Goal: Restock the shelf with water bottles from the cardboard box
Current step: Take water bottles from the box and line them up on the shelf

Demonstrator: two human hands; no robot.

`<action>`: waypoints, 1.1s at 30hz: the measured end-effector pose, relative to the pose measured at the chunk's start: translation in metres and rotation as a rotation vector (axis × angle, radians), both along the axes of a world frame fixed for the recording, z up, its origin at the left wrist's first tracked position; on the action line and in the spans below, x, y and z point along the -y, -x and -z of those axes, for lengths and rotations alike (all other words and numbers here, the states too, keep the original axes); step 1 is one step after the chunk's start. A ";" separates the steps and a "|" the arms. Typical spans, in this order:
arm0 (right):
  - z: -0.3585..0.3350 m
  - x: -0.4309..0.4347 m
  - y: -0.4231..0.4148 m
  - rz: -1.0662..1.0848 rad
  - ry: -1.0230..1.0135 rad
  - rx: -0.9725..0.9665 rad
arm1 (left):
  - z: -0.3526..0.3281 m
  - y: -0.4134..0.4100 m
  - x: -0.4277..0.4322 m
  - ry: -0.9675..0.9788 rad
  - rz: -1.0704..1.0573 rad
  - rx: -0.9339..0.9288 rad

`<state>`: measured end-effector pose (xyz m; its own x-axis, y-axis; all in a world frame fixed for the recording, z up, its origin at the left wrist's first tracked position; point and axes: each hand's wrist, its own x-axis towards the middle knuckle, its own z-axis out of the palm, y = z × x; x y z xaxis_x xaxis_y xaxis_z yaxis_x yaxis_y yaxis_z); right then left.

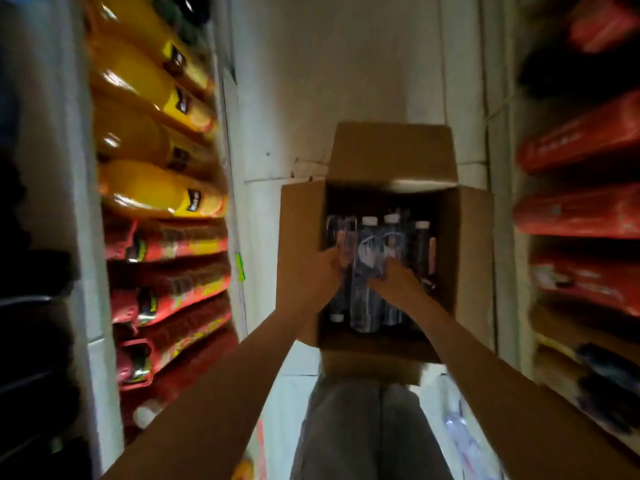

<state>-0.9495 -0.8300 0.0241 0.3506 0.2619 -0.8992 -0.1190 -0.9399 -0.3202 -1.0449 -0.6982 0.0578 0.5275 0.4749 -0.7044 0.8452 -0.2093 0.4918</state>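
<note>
My left hand and right hand in the open box at 12 o'clock, fingers closed around one bottle.

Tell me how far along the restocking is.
Done: the cardboard box stands open on the floor, flaps out. In hand: left hand and right hand are both inside, closing around water bottles; blur hides the exact grip. Left: several capped bottles remain, none visibly shelved.

Box: matt brown cardboard. Bottles: clear glossy plastic w/ white caps. Shelf packs: shiny yellow & red plastic wrap.
</note>
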 end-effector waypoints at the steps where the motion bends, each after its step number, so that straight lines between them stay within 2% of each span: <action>1: 0.023 -0.002 0.008 0.064 -0.022 0.000 | 0.017 0.000 0.005 0.022 -0.067 0.008; 3: 0.055 -0.007 0.029 0.153 -0.008 0.098 | 0.036 0.005 0.010 0.005 -0.078 -0.028; 5: 0.067 -0.014 0.038 0.164 0.054 0.248 | 0.043 0.011 0.017 -0.043 -0.040 -0.028; 7: 0.069 -0.017 0.037 0.125 0.097 0.313 | 0.035 0.000 0.024 -0.044 -0.029 -0.040; 11: 0.034 -0.005 0.019 0.237 -0.002 0.236 | 0.005 -0.022 0.032 0.048 -0.029 -0.040; 14: -0.034 0.015 -0.004 0.398 -0.072 0.234 | -0.040 -0.049 0.034 0.190 0.029 -0.077; 18: -0.164 0.049 -0.045 0.596 -0.268 0.311 | -0.150 -0.101 0.052 0.526 0.242 -0.110; 21: -0.269 0.074 -0.078 0.650 -0.504 0.256 | -0.242 -0.128 0.061 0.687 0.333 0.000; 23: -0.340 0.093 -0.094 0.663 -0.561 0.228 | -0.305 -0.145 0.070 0.724 0.370 0.100; 27: -0.463 0.128 -0.111 0.650 -0.627 0.176 | -0.425 -0.175 0.100 0.614 0.573 0.284; 29: -0.517 0.138 -0.112 0.706 -0.619 0.246 | -0.474 -0.182 0.115 0.506 0.599 0.355; 32: -0.592 0.142 -0.111 0.767 -0.700 0.428 | -0.550 -0.185 0.130 -0.039 0.637 0.548; 33: -0.615 0.142 -0.109 0.767 -0.732 0.487 | -0.573 -0.185 0.136 -0.168 0.653 0.630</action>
<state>-0.8406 -0.9719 0.6387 0.9082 0.2322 -0.3482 -0.2912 -0.2471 -0.9242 -0.8599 -0.8337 0.6308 0.9892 0.0180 -0.1452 0.1208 -0.6607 0.7408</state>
